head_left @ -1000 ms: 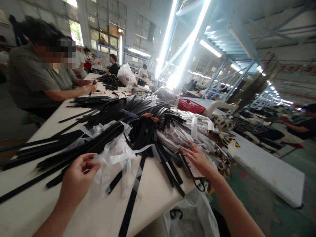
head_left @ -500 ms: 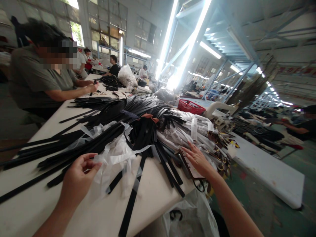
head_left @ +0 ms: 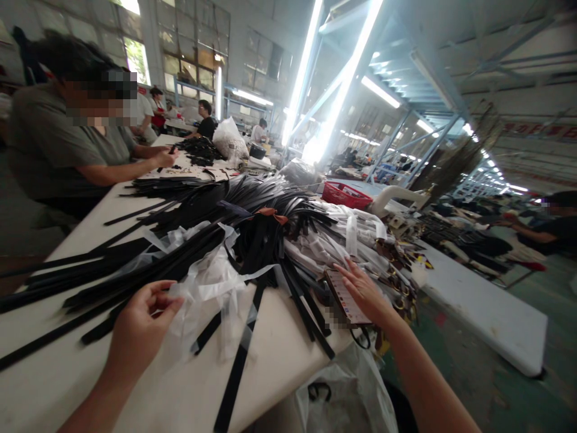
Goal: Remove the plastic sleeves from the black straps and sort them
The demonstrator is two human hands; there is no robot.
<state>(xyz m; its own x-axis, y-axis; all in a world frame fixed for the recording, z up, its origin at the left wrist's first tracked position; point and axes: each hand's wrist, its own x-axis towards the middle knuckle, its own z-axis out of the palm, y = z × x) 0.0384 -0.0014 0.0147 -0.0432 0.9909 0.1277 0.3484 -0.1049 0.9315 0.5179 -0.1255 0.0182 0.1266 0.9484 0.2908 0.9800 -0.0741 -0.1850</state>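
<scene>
My left hand (head_left: 146, 322) is closed, thumb and fingers pinching the edge of a thin translucent plastic strip (head_left: 210, 285) above the table. Under my right hand (head_left: 360, 291) lies a phone (head_left: 345, 300) in a brown case, its screen lit; the fingers are stretched out over it. Between the hands, long black straps (head_left: 238, 367) fan across the white table (head_left: 180, 391). A brown-orange tie (head_left: 273, 214) lies round a bundle of them. White-wrapped straps (head_left: 311, 246) with metal fittings are heaped beyond the phone.
A person (head_left: 67, 126) in a grey shirt sits at the left, handling a small dark piece. Behind the heap are a red basket (head_left: 346, 195) and a sewing machine (head_left: 401, 204). A clear plastic bag (head_left: 347, 391) hangs below the table edge. Another white tabletop (head_left: 487, 300) is at the right.
The view has shifted slightly. The phone's screen now shows more clearly, with coloured icons. My left hand keeps its pinch on the plastic; my right hand remains over the phone.
</scene>
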